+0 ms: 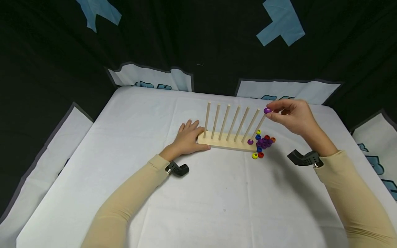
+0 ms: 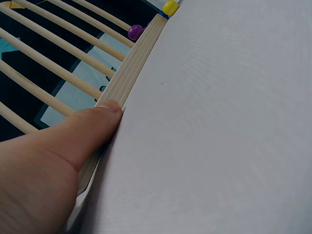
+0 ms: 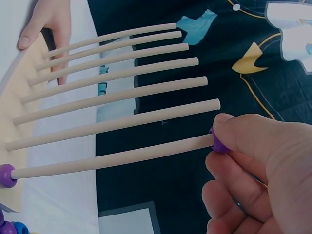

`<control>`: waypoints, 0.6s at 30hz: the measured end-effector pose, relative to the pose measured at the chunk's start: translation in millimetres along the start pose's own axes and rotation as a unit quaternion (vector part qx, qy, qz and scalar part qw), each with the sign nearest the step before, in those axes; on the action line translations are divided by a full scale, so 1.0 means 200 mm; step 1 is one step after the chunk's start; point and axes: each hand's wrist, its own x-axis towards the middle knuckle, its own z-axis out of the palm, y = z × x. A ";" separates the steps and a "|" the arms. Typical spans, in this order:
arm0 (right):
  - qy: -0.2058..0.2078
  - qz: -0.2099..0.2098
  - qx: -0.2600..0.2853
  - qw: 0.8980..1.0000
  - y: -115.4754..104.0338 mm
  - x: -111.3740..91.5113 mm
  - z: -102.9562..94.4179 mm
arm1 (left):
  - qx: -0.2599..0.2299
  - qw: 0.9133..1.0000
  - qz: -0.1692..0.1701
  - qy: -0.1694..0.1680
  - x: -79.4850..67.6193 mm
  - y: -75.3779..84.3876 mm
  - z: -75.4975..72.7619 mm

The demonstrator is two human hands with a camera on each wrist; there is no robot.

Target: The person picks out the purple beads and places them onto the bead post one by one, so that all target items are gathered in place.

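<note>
In the head view, a pale wooden peg rack (image 1: 227,143) stands on the white table with a row of several upright pegs. My left hand (image 1: 187,137) holds its left end, the thumb along the front edge and a finger behind. My right hand (image 1: 291,115) pinches a purple bead (image 1: 267,110) between thumb and fingertips at the top of the rightmost peg. The right wrist view shows the peg's tip at that bead (image 3: 219,142). Another purple bead (image 1: 250,142) sits at the foot of the same peg.
Right of the rack lies a pile of loose beads (image 1: 264,143) in purple, blue, red, yellow and orange, close against its right end. The white tablecloth (image 1: 198,199) stretches in front. Dark curtains (image 1: 198,41) hang behind the table.
</note>
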 end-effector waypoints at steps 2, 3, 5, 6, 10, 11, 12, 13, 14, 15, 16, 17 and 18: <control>0.000 -0.004 0.002 1.000 0.01 0.00 0.01 | 0.001 1.000 0.000 0.001 0.00 0.00 0.00; 0.000 -0.007 0.003 1.000 0.01 0.00 0.01 | 0.001 1.000 0.000 0.001 0.00 0.00 0.00; -0.001 -0.012 0.004 1.000 0.02 0.00 0.01 | 0.001 1.000 -0.001 0.001 0.00 0.00 0.00; -0.001 -0.015 0.004 1.000 0.03 0.00 0.01 | 0.001 1.000 -0.001 0.002 0.00 0.00 0.00; 0.002 -0.019 0.005 1.000 0.03 -0.01 0.02 | 0.001 1.000 0.000 0.001 0.00 0.01 0.00; 0.004 -0.020 0.005 1.000 0.03 -0.01 0.01 | 0.001 1.000 0.000 0.000 0.00 0.01 0.00; 0.005 -0.023 0.006 1.000 0.04 -0.01 0.01 | 0.001 1.000 0.000 0.000 0.00 0.01 0.00; 0.007 -0.024 0.006 1.000 0.04 -0.01 0.01 | 0.001 1.000 0.001 0.000 0.00 0.01 0.00; 0.008 -0.025 0.007 1.000 0.04 -0.01 0.01 | 0.000 1.000 0.000 0.000 0.00 0.00 0.00; 0.009 -0.024 0.007 1.000 0.04 -0.01 0.01 | 0.000 1.000 0.000 0.000 0.00 0.00 0.00; 0.008 -0.024 0.007 1.000 0.05 -0.01 0.01 | 0.000 1.000 0.000 -0.001 0.00 0.00 0.00; 0.009 -0.024 0.007 1.000 0.05 -0.02 0.01 | -0.001 1.000 -0.001 -0.001 0.00 0.00 0.00; 0.008 -0.025 0.006 1.000 0.05 -0.02 0.01 | -0.002 1.000 -0.002 -0.002 0.00 0.00 0.00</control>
